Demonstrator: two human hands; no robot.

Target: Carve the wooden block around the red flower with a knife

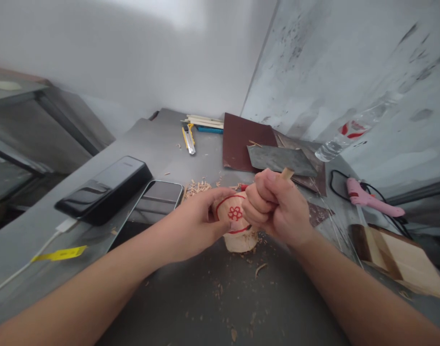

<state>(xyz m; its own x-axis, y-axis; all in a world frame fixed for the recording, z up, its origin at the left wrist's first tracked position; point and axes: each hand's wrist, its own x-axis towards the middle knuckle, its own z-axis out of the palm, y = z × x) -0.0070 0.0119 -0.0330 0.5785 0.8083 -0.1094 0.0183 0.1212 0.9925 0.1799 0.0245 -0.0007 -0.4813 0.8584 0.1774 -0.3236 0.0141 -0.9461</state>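
A round pale wooden piece (241,241) rests on the grey table, marked on top with a red ring and a red flower (235,213). Around its left side my left hand (194,223) is wrapped, thumb at the near edge and fingers at the far edge. My right hand (277,204) is closed in a fist round a wooden-handled tool (287,173); only the handle's end sticks out above the fist. The tool's other end is mostly hidden, near the right edge of the wood. Wood shavings (197,189) lie behind and in front of the piece.
A black power bank (104,190) and a phone (162,194) lie at the left. Behind are a yellow utility knife (188,139) and sandpaper sheets (241,139). On the right are a bottle (353,129), a pink glue gun (373,199) and a wooden board (403,257).
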